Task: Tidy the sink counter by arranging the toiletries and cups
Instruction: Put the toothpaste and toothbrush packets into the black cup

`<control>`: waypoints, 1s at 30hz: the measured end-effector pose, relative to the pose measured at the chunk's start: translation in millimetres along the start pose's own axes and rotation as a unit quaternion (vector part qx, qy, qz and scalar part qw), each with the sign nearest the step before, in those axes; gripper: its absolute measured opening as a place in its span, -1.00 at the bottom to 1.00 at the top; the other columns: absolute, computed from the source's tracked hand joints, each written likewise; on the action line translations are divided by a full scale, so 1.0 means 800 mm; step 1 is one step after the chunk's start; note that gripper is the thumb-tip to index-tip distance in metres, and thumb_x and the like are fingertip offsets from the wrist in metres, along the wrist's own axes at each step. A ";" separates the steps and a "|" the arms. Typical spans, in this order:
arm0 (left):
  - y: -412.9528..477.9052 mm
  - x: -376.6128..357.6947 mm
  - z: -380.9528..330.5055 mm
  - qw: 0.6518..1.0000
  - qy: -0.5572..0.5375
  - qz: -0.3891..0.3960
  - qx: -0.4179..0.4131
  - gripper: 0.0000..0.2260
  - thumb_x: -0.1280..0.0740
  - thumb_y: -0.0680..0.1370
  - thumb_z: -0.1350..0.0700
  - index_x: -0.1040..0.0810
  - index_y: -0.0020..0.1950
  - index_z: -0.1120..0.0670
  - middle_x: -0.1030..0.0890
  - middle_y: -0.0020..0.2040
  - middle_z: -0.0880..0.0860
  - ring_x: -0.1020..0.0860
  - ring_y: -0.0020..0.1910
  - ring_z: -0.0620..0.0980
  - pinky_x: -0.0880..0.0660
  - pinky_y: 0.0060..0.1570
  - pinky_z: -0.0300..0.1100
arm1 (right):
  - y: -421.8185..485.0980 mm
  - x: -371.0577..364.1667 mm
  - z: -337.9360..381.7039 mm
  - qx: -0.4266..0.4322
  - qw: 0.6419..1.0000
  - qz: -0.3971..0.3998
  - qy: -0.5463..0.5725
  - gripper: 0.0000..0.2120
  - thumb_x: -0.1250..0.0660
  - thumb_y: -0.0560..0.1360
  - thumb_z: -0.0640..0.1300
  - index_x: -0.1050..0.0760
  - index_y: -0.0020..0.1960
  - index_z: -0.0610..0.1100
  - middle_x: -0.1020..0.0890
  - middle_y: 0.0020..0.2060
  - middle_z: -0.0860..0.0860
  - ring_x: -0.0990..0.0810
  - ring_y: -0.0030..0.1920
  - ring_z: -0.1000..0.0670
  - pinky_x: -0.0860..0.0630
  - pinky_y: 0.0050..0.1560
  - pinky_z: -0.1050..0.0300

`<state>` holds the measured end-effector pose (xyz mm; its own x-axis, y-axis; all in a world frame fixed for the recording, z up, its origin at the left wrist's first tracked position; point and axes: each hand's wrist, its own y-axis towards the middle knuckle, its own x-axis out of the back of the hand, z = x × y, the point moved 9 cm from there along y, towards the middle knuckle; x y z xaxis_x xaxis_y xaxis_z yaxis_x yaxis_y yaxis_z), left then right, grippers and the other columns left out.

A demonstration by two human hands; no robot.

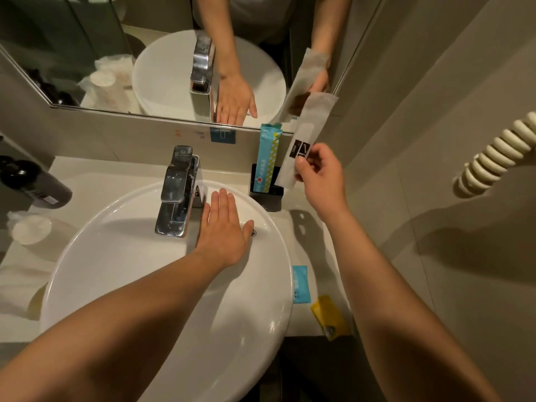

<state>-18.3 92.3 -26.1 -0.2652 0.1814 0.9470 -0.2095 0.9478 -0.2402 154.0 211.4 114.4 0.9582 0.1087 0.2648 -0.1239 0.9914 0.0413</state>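
Toiletries crowd the counter's back right corner: your right hand (320,177) pinches a long white sachet (304,140) by its lower part, its bottom end just over the black holder (268,195), where a blue packet (266,158) already stands upright. Your left hand (224,224) lies flat and unclenched on the basin's (174,285) back rim, beside the tap (177,190). Along the counter's right edge lie a small blue sachet (301,282) and a yellow one (329,316). Wrapped cups (30,229) sit at the left edge.

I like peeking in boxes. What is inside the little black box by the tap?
A blue packet stands in the black holder; the right hand lowers a white packet in. Its bottom is hidden.
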 end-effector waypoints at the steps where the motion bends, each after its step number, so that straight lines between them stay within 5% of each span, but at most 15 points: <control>1: 0.000 0.000 0.000 1.000 0.000 -0.001 0.000 -0.27 0.12 0.66 -0.25 0.25 0.62 0.21 0.25 0.64 0.19 0.27 0.62 0.15 0.29 0.57 0.07 | 0.007 -0.006 -0.003 -0.006 1.000 0.000 0.006 -0.97 -0.32 0.58 -0.23 -0.49 -0.05 -0.16 -0.58 -0.21 -0.04 -0.53 -0.20 0.02 -0.64 -0.09 -0.13; 8: 0.000 0.002 -0.002 1.000 0.005 -0.004 -0.003 -0.28 0.13 0.66 -0.25 0.26 0.62 0.21 0.26 0.64 0.19 0.28 0.62 0.15 0.30 0.57 0.06 | 0.024 -0.040 -0.034 -0.034 0.998 0.051 -0.028 -0.85 -0.28 0.63 -0.15 -0.49 0.19 -0.09 -0.66 0.03 0.02 -0.65 0.06 0.03 -0.66 0.08 0.02; 15: 0.000 0.002 -0.001 1.000 0.004 -0.006 0.001 -0.27 0.14 0.65 -0.26 0.27 0.62 0.20 0.27 0.64 0.19 0.30 0.62 0.15 0.29 0.57 0.07 | 0.029 -0.051 -0.051 -0.018 0.993 0.073 -0.096 -0.85 -0.23 0.66 -0.13 -0.48 0.17 -0.16 -0.64 0.04 -0.02 -0.59 -0.03 0.13 -0.45 -0.26 0.50; 26: 0.002 0.001 -0.001 1.000 0.001 -0.008 0.001 -0.26 0.15 0.65 -0.28 0.28 0.62 0.18 0.28 0.64 0.18 0.30 0.61 0.15 0.27 0.58 0.08 | 0.043 -0.058 -0.082 -0.021 0.985 0.065 -0.160 -0.92 -0.32 0.60 -0.12 -0.49 0.05 -0.12 -0.61 -0.02 -0.06 -0.59 -0.02 -0.06 -0.59 -0.11 0.14; 30: 0.002 -0.001 0.001 1.000 0.003 -0.009 0.001 -0.26 0.14 0.64 -0.28 0.28 0.62 0.18 0.27 0.64 0.18 0.30 0.61 0.14 0.28 0.57 0.08 | 0.045 -0.059 -0.087 -0.013 0.981 0.064 -0.184 -0.89 -0.32 0.59 -0.11 -0.53 0.03 -0.15 -0.57 -0.03 -0.08 -0.57 -0.05 -0.07 -0.54 -0.11 0.16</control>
<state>-19.1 93.9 -27.4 -0.2557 0.1663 0.9524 -0.2169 0.9501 -0.2241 122.6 247.3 36.5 0.7763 0.2030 0.5968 -0.2248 0.9736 -0.0388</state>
